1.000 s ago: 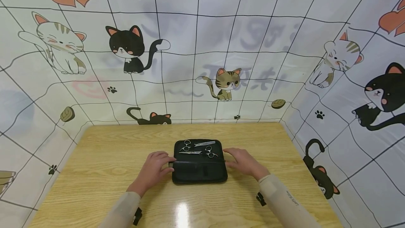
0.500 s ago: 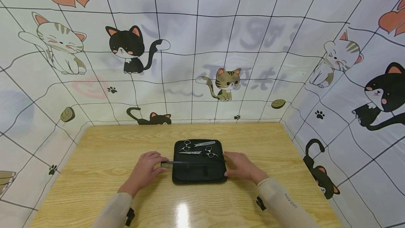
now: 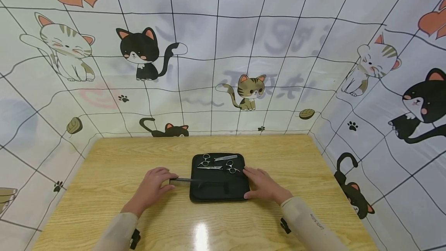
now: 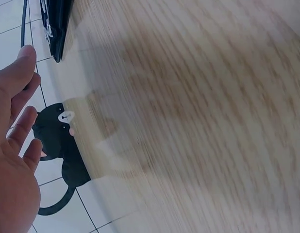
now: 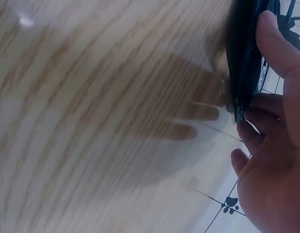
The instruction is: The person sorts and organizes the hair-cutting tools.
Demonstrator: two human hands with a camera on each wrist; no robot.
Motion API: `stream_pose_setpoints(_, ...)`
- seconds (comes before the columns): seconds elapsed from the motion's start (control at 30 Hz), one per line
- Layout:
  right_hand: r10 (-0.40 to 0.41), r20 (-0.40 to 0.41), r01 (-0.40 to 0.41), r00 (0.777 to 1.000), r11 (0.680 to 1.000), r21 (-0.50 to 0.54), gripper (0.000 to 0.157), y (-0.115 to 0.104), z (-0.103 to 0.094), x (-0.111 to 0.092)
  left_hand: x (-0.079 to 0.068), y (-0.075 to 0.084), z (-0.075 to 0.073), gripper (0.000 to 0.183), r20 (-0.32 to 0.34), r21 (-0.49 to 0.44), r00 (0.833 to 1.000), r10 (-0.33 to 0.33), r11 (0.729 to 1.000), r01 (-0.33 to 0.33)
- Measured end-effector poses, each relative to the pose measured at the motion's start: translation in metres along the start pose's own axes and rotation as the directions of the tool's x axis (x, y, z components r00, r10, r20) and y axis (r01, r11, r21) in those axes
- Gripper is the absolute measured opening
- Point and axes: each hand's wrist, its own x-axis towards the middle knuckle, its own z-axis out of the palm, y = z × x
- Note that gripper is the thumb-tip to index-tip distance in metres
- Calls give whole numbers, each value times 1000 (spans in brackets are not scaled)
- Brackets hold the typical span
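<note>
More of the comb [image 3: 183,180] now juts left from the case [image 3: 209,193], leaving less inside, the left hand [image 3: 149,189] holding it in a pinched grip while the loosely spread right hand [image 3: 263,185] touches the case.

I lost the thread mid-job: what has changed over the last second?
The left hand, pinching the black comb by its end, has drawn it leftward, farther out of the black case. The right hand has shifted along the case's right edge toward the near corner. The case and scissors stayed put.
</note>
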Motion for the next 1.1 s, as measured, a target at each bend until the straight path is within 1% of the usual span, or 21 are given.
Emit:
stream_pose_setpoints(0.23,4,5,-4,1000,999,-33,94,-1,4,1,-4,-4,-5,31,21,6,1000,-15,1000,15)
stream_pose_setpoints(0.33,4,11,-4,1000,999,-50,94,-1,5,1,-6,-6,-5,31,34,18,999,-19,1000,19)
stream_pose_setpoints(0.57,10,26,-8,1000,998,-70,95,-2,7,1,-10,-9,-5,31,53,11,998,-28,1000,27)
stream_pose_setpoints(0.73,15,34,-13,999,998,-57,95,-3,6,1,-9,-7,-5,31,73,1,996,-42,999,42)
stream_pose_setpoints(0.9,13,30,-12,999,999,-37,95,-5,5,0,-8,-5,-4,31,106,0,993,-51,999,51)
stream_pose_setpoints(1.1,16,36,-15,999,998,-53,94,-7,4,-2,-8,-2,0,31,129,2,990,-57,998,57)
